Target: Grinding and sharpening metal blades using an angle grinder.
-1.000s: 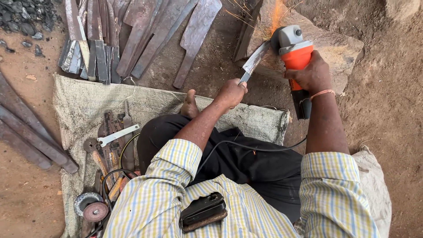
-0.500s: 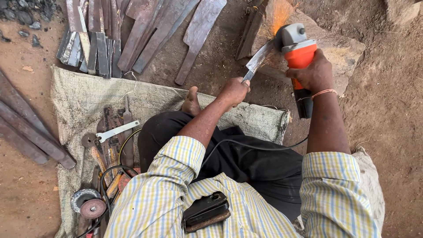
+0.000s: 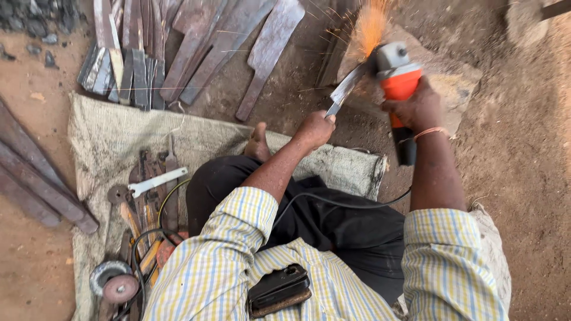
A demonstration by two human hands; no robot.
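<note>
My right hand [image 3: 421, 108] grips an orange and grey angle grinder [image 3: 397, 74] over a stone block [image 3: 452, 77]. My left hand [image 3: 315, 129] holds the tang end of a metal blade [image 3: 347, 89], whose far end meets the grinder's disc. Orange sparks [image 3: 370, 24] fly upward from the contact. The grinder's black cord [image 3: 339, 204] runs back across my lap. A bare foot [image 3: 258, 142] rests on the sacking just left of my left hand.
Several rusty blade blanks [image 3: 202, 47] lie on the dirt ahead. A burlap sack [image 3: 113, 137] under me carries hand tools [image 3: 151, 181], files and grinding discs [image 3: 113, 282]. Long metal bars [image 3: 35, 172] lie at the left. A black pouch [image 3: 278, 289] sits in my shirt pocket.
The view has shifted slightly; both hands keep the blade against the grinder, and the spray of sparks continues.
</note>
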